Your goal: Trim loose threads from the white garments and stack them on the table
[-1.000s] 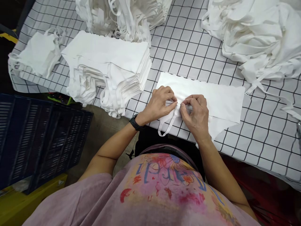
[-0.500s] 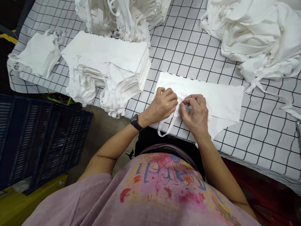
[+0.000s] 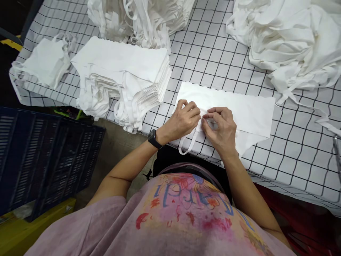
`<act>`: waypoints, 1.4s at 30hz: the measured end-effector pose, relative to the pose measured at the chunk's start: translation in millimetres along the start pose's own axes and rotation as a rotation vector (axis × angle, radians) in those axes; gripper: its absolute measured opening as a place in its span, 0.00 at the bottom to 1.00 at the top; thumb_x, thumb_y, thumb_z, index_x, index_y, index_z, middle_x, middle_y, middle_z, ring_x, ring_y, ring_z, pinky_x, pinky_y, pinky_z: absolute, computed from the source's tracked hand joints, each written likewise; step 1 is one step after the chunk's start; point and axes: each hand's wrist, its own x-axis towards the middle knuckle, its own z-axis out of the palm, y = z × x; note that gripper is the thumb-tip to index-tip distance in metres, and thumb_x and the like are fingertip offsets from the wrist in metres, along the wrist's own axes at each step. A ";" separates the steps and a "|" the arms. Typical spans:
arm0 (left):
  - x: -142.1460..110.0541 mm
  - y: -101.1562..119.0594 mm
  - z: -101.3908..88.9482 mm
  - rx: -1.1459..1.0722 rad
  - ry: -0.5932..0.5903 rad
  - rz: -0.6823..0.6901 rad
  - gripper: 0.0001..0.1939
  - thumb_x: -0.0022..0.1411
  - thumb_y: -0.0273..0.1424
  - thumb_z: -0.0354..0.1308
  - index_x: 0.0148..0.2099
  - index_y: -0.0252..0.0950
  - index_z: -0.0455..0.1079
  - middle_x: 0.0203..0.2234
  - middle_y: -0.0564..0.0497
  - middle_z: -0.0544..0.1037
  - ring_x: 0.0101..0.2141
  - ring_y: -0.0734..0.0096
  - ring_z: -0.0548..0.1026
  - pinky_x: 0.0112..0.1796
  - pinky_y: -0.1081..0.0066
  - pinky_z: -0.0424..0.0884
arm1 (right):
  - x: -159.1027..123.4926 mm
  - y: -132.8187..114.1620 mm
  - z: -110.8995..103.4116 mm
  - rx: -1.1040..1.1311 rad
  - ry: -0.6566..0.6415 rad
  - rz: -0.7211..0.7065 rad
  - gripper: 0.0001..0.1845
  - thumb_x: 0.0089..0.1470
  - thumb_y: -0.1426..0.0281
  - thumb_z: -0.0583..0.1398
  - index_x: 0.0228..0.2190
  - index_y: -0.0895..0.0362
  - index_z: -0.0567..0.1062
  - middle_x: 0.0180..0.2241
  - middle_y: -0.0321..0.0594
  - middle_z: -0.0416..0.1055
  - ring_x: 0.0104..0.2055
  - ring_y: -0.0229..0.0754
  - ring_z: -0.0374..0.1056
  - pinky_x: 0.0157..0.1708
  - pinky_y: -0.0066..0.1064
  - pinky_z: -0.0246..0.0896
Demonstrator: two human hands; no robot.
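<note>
A white camisole [image 3: 246, 112] with thin straps lies spread on the table in front of me, its wavy hem toward the far side. My left hand [image 3: 186, 117] is closed, its fingertips pinching the fabric near the camisole's middle. Right beside it, my right hand [image 3: 221, 128] pinches the same spot between thumb and forefinger. Whatever small detail lies between the fingertips is hidden. One strap [image 3: 188, 149] loops down below my left hand, over the table's near edge.
A neat stack of white camisoles [image 3: 125, 58] stands to the left, with a smaller white garment [image 3: 48, 62] beyond it. Another strapped pile [image 3: 149, 21] sits behind. A loose white heap [image 3: 290, 39] fills the far right of the checked tablecloth [image 3: 210, 46]. Blue crates [image 3: 48, 160] stand lower left.
Almost nothing differs. The fingertips of both hands have shifted very slightly on the camisole, still pinching it at the same place.
</note>
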 end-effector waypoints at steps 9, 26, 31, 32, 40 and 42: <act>-2.5 -1.0 1.0 -0.026 -0.033 0.032 0.15 0.74 0.20 0.46 0.40 0.36 0.72 0.37 0.48 0.78 0.49 0.60 0.73 0.53 0.49 0.61 | 0.4 -1.6 -0.3 -0.044 -0.007 -0.056 0.04 0.61 0.73 0.61 0.37 0.52 0.77 0.43 0.44 0.74 0.45 0.49 0.70 0.43 0.44 0.70; -27.3 -3.9 -6.5 0.046 0.002 0.002 0.14 0.74 0.20 0.46 0.52 0.36 0.70 0.46 0.46 0.81 0.50 0.62 0.75 0.54 0.53 0.59 | -6.5 0.5 -5.4 -0.022 -0.002 -0.058 0.15 0.56 0.80 0.59 0.35 0.51 0.82 0.43 0.42 0.76 0.41 0.47 0.71 0.37 0.42 0.70; -27.3 -2.9 -8.4 0.049 -0.023 -0.002 0.17 0.72 0.19 0.47 0.56 0.38 0.69 0.48 0.45 0.80 0.50 0.61 0.74 0.54 0.52 0.59 | -5.3 0.2 -4.5 -0.044 -0.003 -0.093 0.14 0.58 0.79 0.59 0.35 0.51 0.82 0.42 0.43 0.76 0.41 0.46 0.70 0.37 0.41 0.70; -27.0 -2.9 -9.0 0.043 -0.032 -0.009 0.17 0.72 0.19 0.47 0.56 0.39 0.69 0.49 0.44 0.79 0.50 0.61 0.74 0.54 0.52 0.59 | -5.2 0.4 -4.3 -0.050 -0.003 -0.095 0.13 0.58 0.79 0.59 0.35 0.51 0.82 0.42 0.43 0.77 0.41 0.46 0.70 0.37 0.40 0.70; -32.0 -6.6 -6.7 0.021 -0.011 -0.050 0.17 0.71 0.19 0.49 0.54 0.40 0.71 0.50 0.45 0.79 0.50 0.60 0.74 0.54 0.51 0.59 | -5.4 -1.8 -3.8 0.005 0.191 -0.025 0.16 0.58 0.81 0.57 0.35 0.51 0.81 0.39 0.42 0.77 0.43 0.49 0.73 0.39 0.44 0.71; -35.2 -6.9 -5.8 0.028 0.024 -0.080 0.16 0.70 0.19 0.50 0.54 0.39 0.71 0.51 0.44 0.79 0.51 0.59 0.74 0.54 0.52 0.60 | -4.3 -4.2 -5.5 0.032 0.324 0.021 0.15 0.58 0.80 0.57 0.34 0.52 0.81 0.37 0.42 0.77 0.42 0.49 0.75 0.39 0.45 0.72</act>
